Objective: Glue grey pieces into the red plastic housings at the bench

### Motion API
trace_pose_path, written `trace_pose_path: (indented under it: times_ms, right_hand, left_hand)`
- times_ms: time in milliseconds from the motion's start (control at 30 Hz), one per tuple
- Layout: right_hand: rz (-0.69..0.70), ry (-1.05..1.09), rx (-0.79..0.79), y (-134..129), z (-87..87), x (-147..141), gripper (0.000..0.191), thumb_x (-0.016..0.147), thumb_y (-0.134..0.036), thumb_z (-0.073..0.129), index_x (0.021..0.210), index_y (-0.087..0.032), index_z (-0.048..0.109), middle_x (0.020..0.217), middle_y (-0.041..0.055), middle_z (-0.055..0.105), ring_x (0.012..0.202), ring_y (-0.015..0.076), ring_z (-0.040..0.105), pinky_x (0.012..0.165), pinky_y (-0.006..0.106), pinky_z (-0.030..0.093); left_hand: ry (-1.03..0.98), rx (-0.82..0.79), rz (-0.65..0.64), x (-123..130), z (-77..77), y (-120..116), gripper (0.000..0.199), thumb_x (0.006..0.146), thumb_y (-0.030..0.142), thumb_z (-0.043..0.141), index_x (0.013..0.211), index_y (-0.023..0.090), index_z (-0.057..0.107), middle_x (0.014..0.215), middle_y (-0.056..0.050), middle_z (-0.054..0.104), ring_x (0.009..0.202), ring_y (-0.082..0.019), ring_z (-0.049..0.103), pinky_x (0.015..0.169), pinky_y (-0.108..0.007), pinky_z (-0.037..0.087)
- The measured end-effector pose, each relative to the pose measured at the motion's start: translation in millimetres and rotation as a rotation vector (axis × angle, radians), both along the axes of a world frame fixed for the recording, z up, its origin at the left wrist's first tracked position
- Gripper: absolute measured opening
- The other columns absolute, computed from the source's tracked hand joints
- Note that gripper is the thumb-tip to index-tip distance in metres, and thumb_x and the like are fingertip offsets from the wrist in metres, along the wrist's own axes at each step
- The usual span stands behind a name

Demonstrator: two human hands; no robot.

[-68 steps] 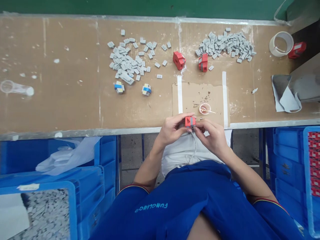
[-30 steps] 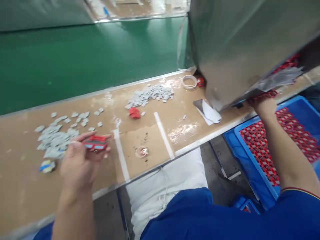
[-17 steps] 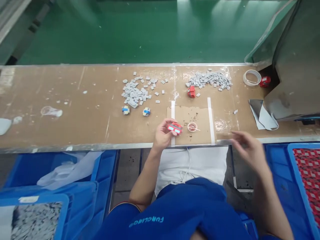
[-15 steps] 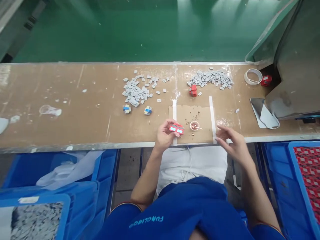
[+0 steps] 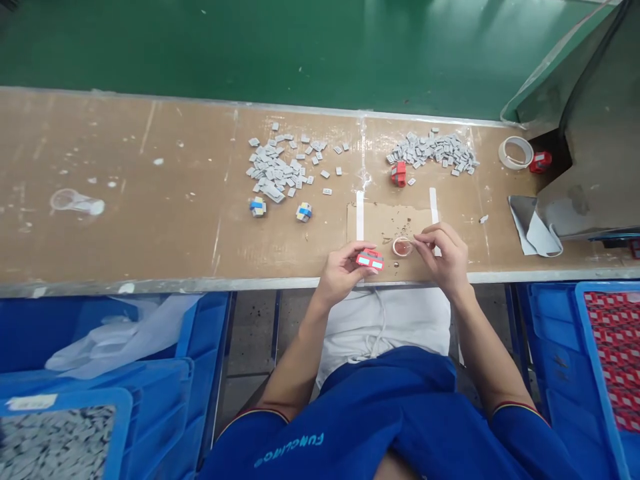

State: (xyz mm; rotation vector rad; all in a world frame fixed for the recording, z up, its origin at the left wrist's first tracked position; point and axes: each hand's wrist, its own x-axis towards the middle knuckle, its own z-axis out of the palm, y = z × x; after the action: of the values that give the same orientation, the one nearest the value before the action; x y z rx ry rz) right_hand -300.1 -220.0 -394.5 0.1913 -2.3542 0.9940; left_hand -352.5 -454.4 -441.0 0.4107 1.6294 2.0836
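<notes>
My left hand is closed around a small red plastic toy piece with grey trim and two pale rectangles facing me. Beside it, a small round cup with reddish-brown contents stands on a taped cardboard sheet. My right hand pinches the end of a thin stick at the cup's right rim. Dark specks are scattered on the cardboard around the cup.
Loose grey tiles lie in a left pile and a right pile. Near them are another red piece and two blue-and-yellow blocks. A tape roll is by the metal box. Blue crates flank me.
My right hand has moved left to the cup and closed on the stick, which was resting in it. The left hand keeps the red piece. The view has shifted slightly.
</notes>
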Motion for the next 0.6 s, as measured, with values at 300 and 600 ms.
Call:
trace_pose_path:
  times_ms: [300,600]
  right_hand:
    - [-0.275,-0.303,-0.738,-11,-15.9,17,0.039,0.084,-0.058,0.084,0.081,-0.021,0.073,0.070,0.0030,0.076,0.061,0.0188,0.074,0.063,0.033,0.065]
    - [-0.162,-0.269,-0.717,-33,12.8,29,0.021,0.089,-0.040,0.085,0.084,-0.021,0.076,0.083,0.0050,0.083,0.073,0.0204,0.080,0.068,0.032,0.069]
  left_hand:
    - [0.075,-0.068,-0.002,2,-3.6,-1,0.048,0.078,0.036,0.091,0.119,0.017,0.077,0.105,-0.011,0.083,0.094,-0.020,0.079,0.084,-0.027,0.063]
    - [0.291,-0.214,0.031,7,-0.4,1,0.033,0.085,0.030,0.084,0.114,0.017,0.078,0.102,-0.008,0.083,0.087,-0.019,0.079,0.081,-0.027,0.062]
